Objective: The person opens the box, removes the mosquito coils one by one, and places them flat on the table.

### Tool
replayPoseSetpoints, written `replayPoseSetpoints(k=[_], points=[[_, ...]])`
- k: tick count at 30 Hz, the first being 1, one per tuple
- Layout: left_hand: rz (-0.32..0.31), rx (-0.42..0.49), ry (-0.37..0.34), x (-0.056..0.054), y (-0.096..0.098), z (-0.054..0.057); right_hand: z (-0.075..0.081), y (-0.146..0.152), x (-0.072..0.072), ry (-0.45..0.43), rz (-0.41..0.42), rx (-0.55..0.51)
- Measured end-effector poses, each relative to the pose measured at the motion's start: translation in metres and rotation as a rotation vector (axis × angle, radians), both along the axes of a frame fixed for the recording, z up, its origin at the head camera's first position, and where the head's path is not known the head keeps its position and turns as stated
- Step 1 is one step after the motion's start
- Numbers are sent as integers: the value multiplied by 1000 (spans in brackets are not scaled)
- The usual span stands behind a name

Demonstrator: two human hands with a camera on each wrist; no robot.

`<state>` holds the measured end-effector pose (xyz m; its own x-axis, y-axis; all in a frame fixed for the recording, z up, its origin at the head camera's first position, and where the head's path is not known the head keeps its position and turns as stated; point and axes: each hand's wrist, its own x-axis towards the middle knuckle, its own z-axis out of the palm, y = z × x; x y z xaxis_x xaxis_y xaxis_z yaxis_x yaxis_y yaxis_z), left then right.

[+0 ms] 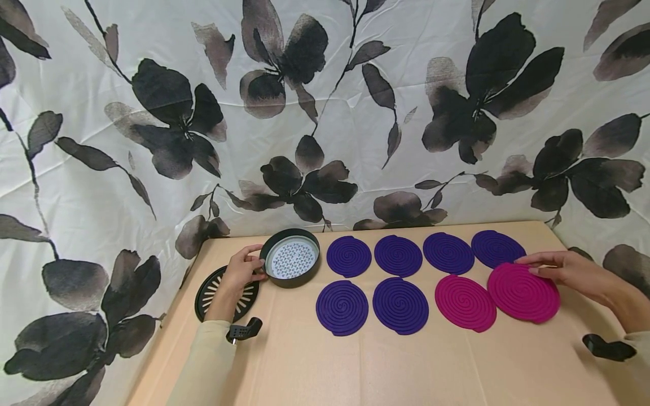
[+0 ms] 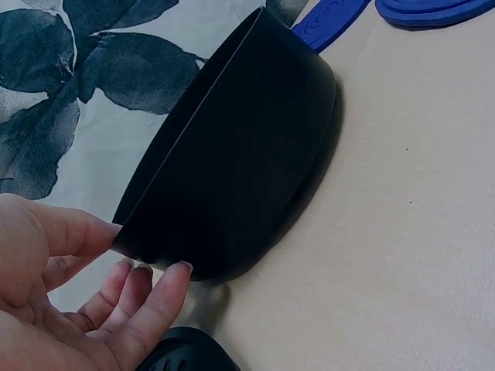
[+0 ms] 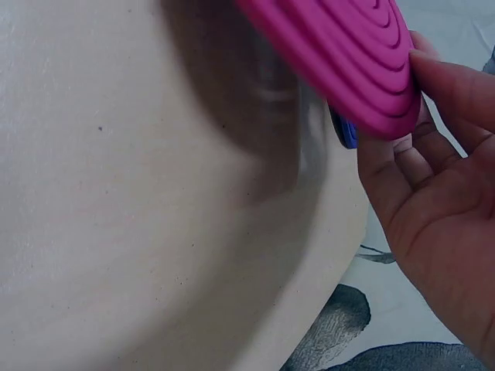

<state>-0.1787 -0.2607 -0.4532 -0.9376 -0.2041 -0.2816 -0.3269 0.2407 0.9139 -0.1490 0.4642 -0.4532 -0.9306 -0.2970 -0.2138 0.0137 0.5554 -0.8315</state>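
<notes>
My left hand (image 1: 244, 276) pinches the left rim of a round black holder (image 2: 240, 154) between thumb and fingers. Inside, its pale floor (image 1: 293, 258) has a small blue pattern. Below it, partly covered by my left wrist, is a black slotted disc (image 1: 204, 299). My right hand (image 1: 574, 274) grips the edge of a pink spiral coaster (image 1: 523, 293), thumb on top and fingers beneath. In the right wrist view the coaster (image 3: 348, 66) is raised off the table and casts a shadow. A second pink coaster (image 1: 465, 303) lies just left of it.
Several purple spiral coasters (image 1: 348, 256) lie in two rows on the light table (image 1: 365, 366). The nearest purple one (image 1: 496, 247) sits just behind the held pink coaster. A white floral cloth (image 1: 386, 135) hangs behind the table's back edge.
</notes>
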Motion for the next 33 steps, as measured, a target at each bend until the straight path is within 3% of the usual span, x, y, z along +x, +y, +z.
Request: replayPoseSetpoints(k=[9,33], points=[[-2,4,6,-1,0,-1,-7,4,-5,-25,102,77],[18,6,-3,-2,0,0,-7,-2,-8,77,56,196]])
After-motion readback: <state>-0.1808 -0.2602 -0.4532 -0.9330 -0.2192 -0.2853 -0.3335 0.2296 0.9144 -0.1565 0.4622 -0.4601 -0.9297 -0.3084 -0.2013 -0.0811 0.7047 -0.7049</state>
